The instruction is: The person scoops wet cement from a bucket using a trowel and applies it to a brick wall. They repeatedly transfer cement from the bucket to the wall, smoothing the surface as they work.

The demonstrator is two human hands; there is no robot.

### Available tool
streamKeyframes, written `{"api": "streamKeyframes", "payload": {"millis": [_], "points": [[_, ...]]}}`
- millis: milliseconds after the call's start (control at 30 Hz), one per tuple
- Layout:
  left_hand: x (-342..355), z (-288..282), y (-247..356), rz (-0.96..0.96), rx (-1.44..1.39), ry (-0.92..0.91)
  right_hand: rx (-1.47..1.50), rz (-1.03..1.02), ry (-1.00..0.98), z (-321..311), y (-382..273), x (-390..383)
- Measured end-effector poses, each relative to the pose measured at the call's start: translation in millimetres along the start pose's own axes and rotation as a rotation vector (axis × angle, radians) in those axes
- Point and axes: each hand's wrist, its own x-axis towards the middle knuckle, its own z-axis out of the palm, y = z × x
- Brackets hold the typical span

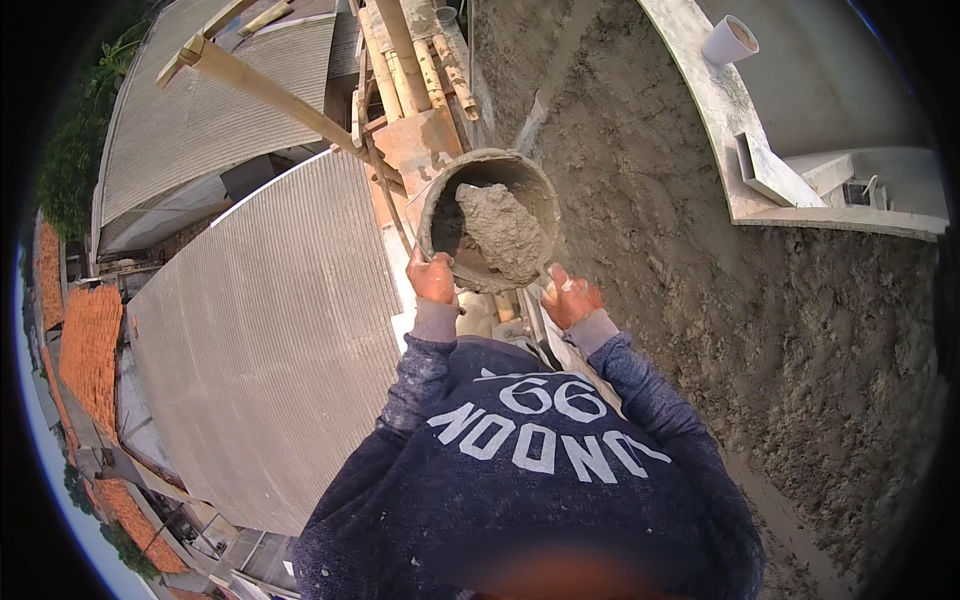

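Note:
A round bucket [549, 195], crusted with grey cement, is in front of my body at the middle of the view. Wet mortar [503, 228] is heaped inside it, mostly toward the right, and the left part of its inside lies in shadow. My left hand [434, 278] is closed on the near left side of the rim. At the near right side, my right hand [571, 298] grips the bucket, with pale cement smears on its fingers. The bucket's outer wall and underside are hidden from here.
Rough wet concrete [660, 200] spreads along the right. A raised wall edge [700, 75] bears a white cup-shaped container [731, 41]. Bamboo poles [405, 60] and an orange-brown board [415, 145] stand ahead. Lower on the left is a corrugated roof [270, 330].

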Motion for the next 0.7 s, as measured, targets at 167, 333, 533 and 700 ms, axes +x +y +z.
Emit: {"api": "streamKeyframes", "payload": {"millis": [167, 333, 533, 700], "points": [[-8, -60, -7, -0.063, -0.057, 0.322, 0.113, -0.25, 0.019, 3, -51, -12], [-19, -140, -5, 0.063, -0.028, 0.506, 0.303, -0.525, -0.039, 14, -93, -26], [-39, -200, 16, 0.092, 0.054, 0.79, 0.499, -0.544, -0.39, -55, -101, 16], [-44, -220, 28, 0.105, 0.197, 0.75, 0.746, 0.017, -0.132, -144, 7, 92]]}}
